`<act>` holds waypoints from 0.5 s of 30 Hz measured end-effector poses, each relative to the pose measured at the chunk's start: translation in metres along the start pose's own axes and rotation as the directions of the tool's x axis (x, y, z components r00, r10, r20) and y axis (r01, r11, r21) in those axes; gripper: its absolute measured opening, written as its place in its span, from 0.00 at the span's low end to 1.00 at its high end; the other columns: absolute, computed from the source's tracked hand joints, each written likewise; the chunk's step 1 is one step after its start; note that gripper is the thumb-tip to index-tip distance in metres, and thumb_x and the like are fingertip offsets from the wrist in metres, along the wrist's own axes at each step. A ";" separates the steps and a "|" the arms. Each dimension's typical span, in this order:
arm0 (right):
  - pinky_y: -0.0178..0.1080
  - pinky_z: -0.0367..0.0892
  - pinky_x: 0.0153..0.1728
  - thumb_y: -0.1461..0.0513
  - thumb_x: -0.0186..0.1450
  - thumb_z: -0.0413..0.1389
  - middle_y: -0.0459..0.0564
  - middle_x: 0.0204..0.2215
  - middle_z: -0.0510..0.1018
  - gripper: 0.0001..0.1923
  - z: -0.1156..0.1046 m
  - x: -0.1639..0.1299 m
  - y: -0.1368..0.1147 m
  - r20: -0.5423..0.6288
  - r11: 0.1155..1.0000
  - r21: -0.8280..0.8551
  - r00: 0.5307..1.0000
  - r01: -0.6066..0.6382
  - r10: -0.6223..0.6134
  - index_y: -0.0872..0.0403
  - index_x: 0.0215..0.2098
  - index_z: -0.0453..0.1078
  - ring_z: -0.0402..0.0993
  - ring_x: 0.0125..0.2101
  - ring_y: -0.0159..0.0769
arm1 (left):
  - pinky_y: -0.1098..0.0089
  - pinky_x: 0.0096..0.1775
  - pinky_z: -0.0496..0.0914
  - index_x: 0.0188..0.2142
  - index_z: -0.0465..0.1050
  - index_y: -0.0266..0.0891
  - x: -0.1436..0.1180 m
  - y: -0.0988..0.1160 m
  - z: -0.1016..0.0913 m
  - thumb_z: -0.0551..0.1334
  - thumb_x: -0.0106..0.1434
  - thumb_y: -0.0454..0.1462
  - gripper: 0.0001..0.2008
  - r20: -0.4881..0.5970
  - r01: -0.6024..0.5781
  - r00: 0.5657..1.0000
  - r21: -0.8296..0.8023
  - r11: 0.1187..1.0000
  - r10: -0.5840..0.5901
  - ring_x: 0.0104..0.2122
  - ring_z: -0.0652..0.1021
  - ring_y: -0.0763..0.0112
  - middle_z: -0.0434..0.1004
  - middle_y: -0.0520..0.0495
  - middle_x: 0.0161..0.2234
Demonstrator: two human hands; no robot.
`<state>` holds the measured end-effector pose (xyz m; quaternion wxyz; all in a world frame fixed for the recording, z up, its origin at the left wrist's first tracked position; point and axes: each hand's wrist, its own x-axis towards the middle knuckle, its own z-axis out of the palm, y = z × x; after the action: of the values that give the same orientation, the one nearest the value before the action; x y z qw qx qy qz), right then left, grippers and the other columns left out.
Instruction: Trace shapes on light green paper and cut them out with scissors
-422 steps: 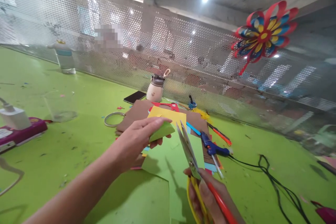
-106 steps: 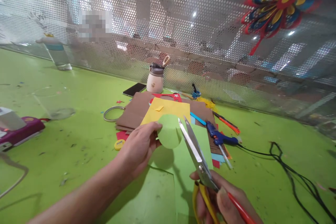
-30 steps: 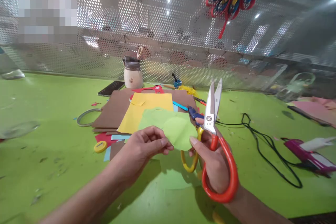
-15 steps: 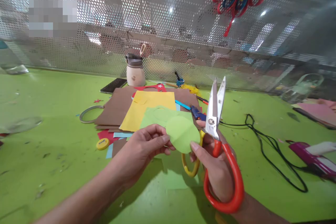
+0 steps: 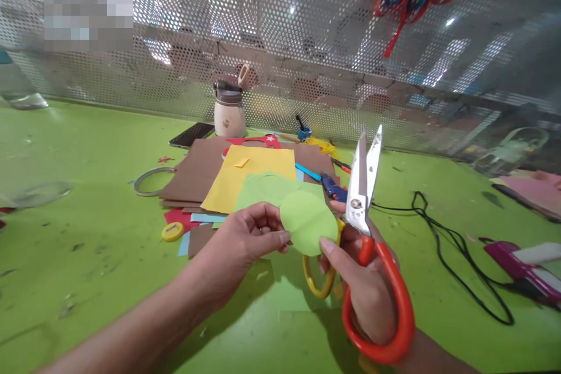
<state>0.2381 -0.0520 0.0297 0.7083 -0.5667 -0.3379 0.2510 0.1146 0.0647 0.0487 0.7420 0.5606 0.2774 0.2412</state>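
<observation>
Between my hands is a light green paper circle [image 5: 308, 222], held up over the table. My left hand [image 5: 249, 239] pinches its left edge between thumb and fingers. The thumb of my right hand [image 5: 366, 286] presses the circle's lower right edge. That same hand also carries a pair of scissors [image 5: 362, 187], their metal blades pointing up and slightly apart. One scissor handle is red and loops around the hand; the other is yellow and partly hidden behind the circle. Just beyond lies a green paper sheet [image 5: 258, 193] on a yellow sheet [image 5: 228, 178].
Brown sheets [image 5: 188, 178] lie stacked under the coloured paper. Around them are a tape ring [image 5: 153, 182], a yellow round piece [image 5: 172, 231], a phone [image 5: 191, 134], a bottle [image 5: 229, 114] and a blue-handled tool [image 5: 333, 188]. At right are a black cord [image 5: 456, 269] and a purple glue gun [image 5: 519, 266].
The camera view has shifted slightly. The circle now faces me a little more fully. Both hands keep their hold, and the scissors stay in my right hand.
</observation>
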 end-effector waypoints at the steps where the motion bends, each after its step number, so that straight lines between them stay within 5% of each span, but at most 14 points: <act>1: 0.38 0.67 0.24 0.62 0.60 0.60 0.44 0.31 0.76 0.23 0.000 -0.001 -0.001 0.008 1.000 0.005 1.000 -0.003 0.003 0.47 0.53 0.64 0.69 0.23 0.33 | 0.74 0.32 0.65 0.28 0.72 0.38 0.000 0.000 0.001 0.70 0.51 0.35 0.08 -0.014 0.002 1.000 0.010 1.000 -0.002 0.26 0.72 0.75 0.73 0.54 0.24; 8: 0.43 0.71 0.35 0.62 0.59 0.60 0.49 0.40 0.79 0.23 0.001 -0.004 -0.003 0.045 1.000 0.000 0.999 -0.019 0.019 0.47 0.52 0.64 0.76 0.38 0.43 | 0.73 0.31 0.65 0.25 0.72 0.38 0.002 0.001 0.001 0.69 0.50 0.35 0.07 -0.052 -0.005 0.999 0.062 0.998 0.009 0.24 0.72 0.74 0.73 0.54 0.21; 15: 0.42 0.74 0.37 0.65 0.56 0.62 0.50 0.46 0.78 0.24 0.002 -0.008 0.010 -0.067 0.979 -0.147 0.986 0.142 -0.153 0.45 0.51 0.68 0.76 0.43 0.46 | 0.72 0.34 0.67 0.30 0.71 0.36 0.000 0.001 0.000 0.67 0.53 0.34 0.06 0.009 0.047 0.999 -0.063 0.997 -0.046 0.27 0.72 0.75 0.73 0.52 0.26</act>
<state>0.2314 -0.0545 0.0186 0.6955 -0.5983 -0.3681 0.1509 0.1143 0.0647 0.0494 0.7656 0.5313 0.2800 0.2305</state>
